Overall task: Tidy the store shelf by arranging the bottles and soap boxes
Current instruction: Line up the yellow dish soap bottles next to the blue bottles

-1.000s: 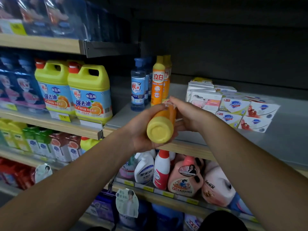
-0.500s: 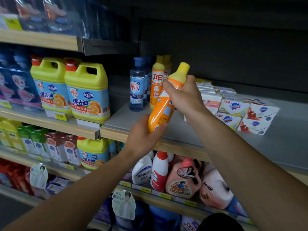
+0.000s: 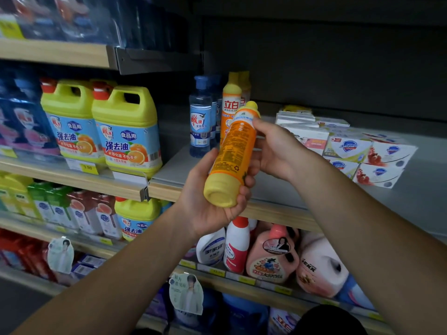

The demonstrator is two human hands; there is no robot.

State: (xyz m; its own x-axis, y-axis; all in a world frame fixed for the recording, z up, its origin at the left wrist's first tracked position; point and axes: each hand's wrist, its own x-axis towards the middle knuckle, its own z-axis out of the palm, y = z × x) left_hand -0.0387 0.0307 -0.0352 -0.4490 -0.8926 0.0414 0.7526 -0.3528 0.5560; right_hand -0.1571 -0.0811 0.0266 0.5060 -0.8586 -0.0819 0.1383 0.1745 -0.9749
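An orange bottle with a yellow cap and yellow base (image 3: 232, 153) is held tilted in front of the grey shelf (image 3: 278, 189), its base toward me and its back label facing me. My left hand (image 3: 210, 204) grips its lower end from below. My right hand (image 3: 275, 151) grips its upper part from the right. Behind it on the shelf stand a matching orange bottle (image 3: 229, 110) and blue-capped clear bottles (image 3: 200, 119). Soap boxes (image 3: 348, 148) are stacked on the shelf to the right.
Yellow detergent jugs (image 3: 125, 131) fill the wooden-edged shelf at left. Pink, white and red bottles (image 3: 268, 252) stand on the shelf below. Blue packs sit on the top-left shelf. The grey shelf has bare room between the bottles and soap boxes.
The bottle has been turned so its back label faces me and lowered slightly. My left hand moved from under the base to gripping the lower end. My right hand shifted to the bottle's right side.
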